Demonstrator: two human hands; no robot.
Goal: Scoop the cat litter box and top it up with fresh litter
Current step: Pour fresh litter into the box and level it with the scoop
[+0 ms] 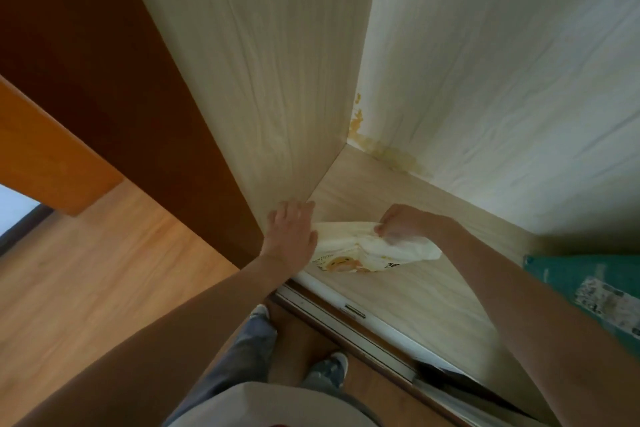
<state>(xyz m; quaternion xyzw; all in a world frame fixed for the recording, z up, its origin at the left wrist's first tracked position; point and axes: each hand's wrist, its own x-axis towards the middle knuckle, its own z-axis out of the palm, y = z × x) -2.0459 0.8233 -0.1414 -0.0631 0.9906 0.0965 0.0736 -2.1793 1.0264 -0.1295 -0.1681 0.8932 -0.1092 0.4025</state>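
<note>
Bag [367, 250], pale yellow-white plastic with an orange cartoon print and dark lettering on its near side, lies crumpled on the light wood-grain floor [408, 291] of a recessed compartment, close to the left corner. Right hand [398, 220] grips the bag's upper edge, fingers curled into a fist round a pinch of the plastic. Left hand [292, 230] lies at the bag's left end, fingers bent loosely over the plastic; whether they actually grip it cannot be told. Yellowish stain [384, 149] marks the back corner where the white wall meets the floor. Teal object [588, 284] sits at right edge, partly cut off. Sliding-door track [346, 312] runs along the compartment's front, beside two shoes.
</note>
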